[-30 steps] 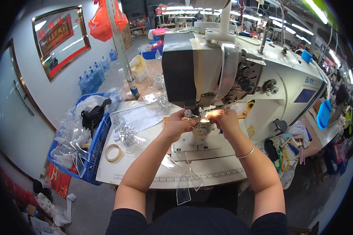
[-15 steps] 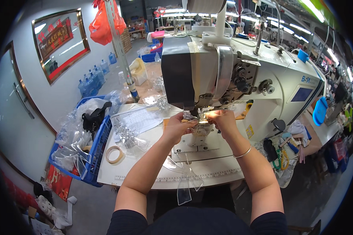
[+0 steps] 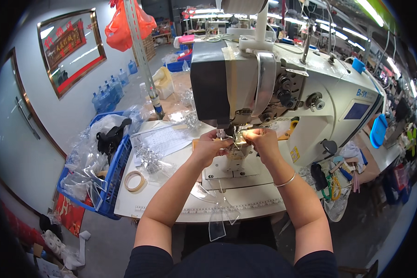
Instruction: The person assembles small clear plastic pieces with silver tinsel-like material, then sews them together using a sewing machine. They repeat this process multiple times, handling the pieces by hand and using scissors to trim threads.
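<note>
Under the head of a white and black sewing machine [image 3: 252,83], both my hands meet at the lit needle area. My left hand [image 3: 208,147], left of the needle, pinches a small clear plastic piece [image 3: 221,134], whose outline is hard to make out. On the needle's right side my right hand [image 3: 264,142] has its fingers closed together, and what they grip is hidden. The machine's raised base [image 3: 235,164] stands just below my fingers. Clear plastic pieces with pale edging [image 3: 217,224] hang over the table's front edge between my forearms.
A roll of tape [image 3: 135,181], a clear bag of small metallic parts [image 3: 149,160] and paper sheets [image 3: 164,141] lie left on the table. Beyond its left edge stands a blue crate [image 3: 113,187] of plastic. Scissors and cords [image 3: 333,185] lie at the right.
My left fingers have shifted slightly and curled in closer to the needle. The bright glow under the needle is partly covered now. My right hand stays nearly in place.
</note>
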`<state>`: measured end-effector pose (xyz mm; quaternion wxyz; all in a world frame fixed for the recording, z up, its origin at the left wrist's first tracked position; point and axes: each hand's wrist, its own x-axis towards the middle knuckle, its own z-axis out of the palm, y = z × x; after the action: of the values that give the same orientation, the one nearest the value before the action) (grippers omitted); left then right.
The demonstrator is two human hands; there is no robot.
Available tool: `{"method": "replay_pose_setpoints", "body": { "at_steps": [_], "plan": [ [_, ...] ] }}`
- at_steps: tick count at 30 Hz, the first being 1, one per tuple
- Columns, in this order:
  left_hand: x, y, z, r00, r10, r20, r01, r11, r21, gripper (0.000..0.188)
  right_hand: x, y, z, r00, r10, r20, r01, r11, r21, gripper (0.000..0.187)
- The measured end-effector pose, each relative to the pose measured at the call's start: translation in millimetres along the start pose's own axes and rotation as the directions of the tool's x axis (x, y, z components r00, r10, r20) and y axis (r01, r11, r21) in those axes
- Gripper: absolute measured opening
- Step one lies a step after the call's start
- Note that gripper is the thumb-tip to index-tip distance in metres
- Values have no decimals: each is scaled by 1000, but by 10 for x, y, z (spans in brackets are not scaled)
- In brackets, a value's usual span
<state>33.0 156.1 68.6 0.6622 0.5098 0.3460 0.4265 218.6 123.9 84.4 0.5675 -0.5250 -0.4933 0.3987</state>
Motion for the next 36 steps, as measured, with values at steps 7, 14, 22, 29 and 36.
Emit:
{"method": "replay_pose_setpoints", "body": {
  "at_steps": [7,14,22,29,36],
  "plan": [
    [-16,16,-2,1000,-20,22,20,1000,-6,30,-30,-17,-21,999,48,15,-49,997,57,18],
    [-832,-636,61,981,-72,-182,74,997,0,47,-898,290,68,987,-125,-99,131,990,58,18],
    [-1566,-691,92,980,-120,162,199,705,-681,31,-1218,458,-69,54,-704,708,936,-210,-281,25],
    [-1568,-742,-14,986,-164,-22,120,800,-589,28,-1374,282,-199,754,-393,526,576,781,-242,36],
    [-1545,-839,92,992,-124,-5,108,876,-470,33,-1309,306,5,842,-305,445,428,880,-206,25]
  ]
}}
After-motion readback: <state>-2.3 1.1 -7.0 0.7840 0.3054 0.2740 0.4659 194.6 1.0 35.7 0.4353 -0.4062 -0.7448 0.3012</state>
